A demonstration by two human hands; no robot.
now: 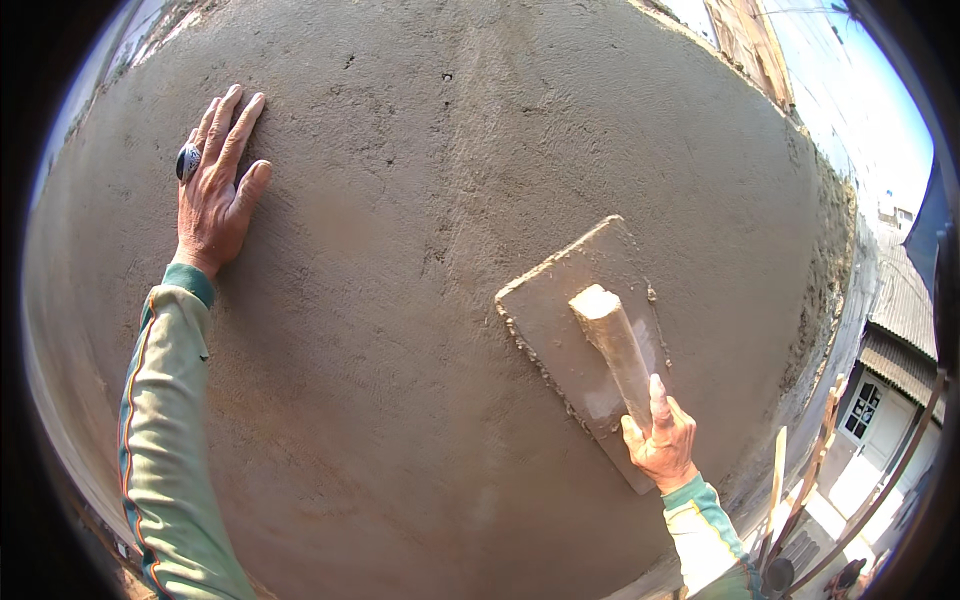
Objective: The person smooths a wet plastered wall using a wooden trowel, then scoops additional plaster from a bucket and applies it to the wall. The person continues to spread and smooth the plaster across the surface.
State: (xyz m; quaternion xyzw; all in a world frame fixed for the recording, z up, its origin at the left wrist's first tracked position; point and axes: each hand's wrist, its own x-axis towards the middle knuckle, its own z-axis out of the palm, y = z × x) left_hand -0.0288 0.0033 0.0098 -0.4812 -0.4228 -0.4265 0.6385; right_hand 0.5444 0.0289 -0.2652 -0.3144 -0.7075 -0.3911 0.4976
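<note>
From where I stand, a flat rectangular float (560, 310) lies slantwise against a broad wall (370, 360) of grey-brown plaster, its upper end leaning toward the left and its lower end toward the right. Clumps of mortar (535, 355) cling along the float's upper and left edges, with a few bits at its right edge too. A thick, pale-ended handle (618, 345) runs lengthwise down the middle of its back.

The person's right hand (665, 445) is at the lower part of the float, fingers closed around the bottom of the handle, with the thumb on the left side of it. Well to the left of the float and higher than it, the left hand (215, 200) is spread on the wall, fingers open and pointing up, thumb held out toward the float. It grips nothing; a ring (188, 162) with a dark face sits on one finger. A green sleeve (165, 400) covers that arm, below and left of the float.

Above and left of the float, the plaster shows small pits and rough patches. Well to the right of the float, beyond the wall's ragged edge, stand wooden poles (805, 475) and a white door (875, 430) beneath a corrugated roof (903, 310).
</note>
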